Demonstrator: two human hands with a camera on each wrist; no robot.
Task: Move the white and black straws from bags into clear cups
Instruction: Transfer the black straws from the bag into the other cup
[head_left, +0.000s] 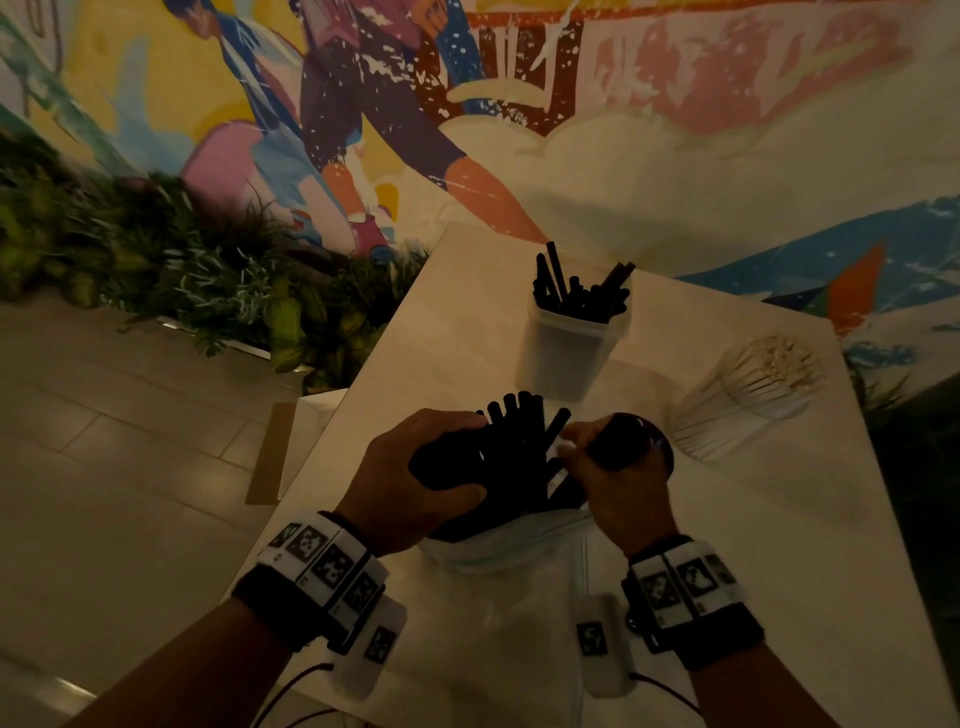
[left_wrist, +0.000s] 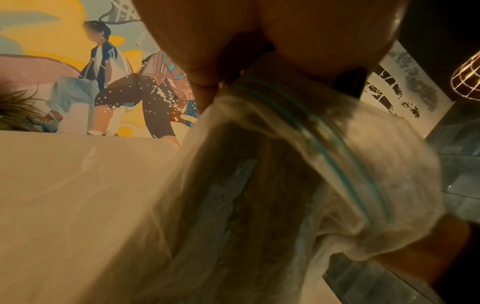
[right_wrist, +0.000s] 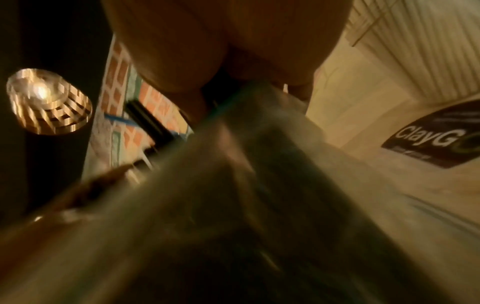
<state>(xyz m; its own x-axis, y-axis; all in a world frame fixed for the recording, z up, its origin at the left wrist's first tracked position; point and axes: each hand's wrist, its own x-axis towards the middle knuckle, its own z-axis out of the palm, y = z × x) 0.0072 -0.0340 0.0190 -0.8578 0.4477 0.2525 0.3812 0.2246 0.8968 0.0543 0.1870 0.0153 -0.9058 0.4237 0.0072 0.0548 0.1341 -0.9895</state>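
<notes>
Pale table (head_left: 467, 322): carries your bag and both cups within reach.
Bag (head_left: 498, 551): your right hand (head_left: 618, 488) pinches its rim open.
Cup (head_left: 571, 343): upright, part-filled.
Black straws (head_left: 514, 447): your left hand (head_left: 415, 483) clamps the bundle (half out of the bag).

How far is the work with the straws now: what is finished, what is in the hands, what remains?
Done: a clear cup already holds black straws, and the white straws sit in another cup. In hand: the left hand grips a bundle of black straws rising from the bag, whose rim the right hand pinches. Left: carrying this bundle to the cup.
</notes>
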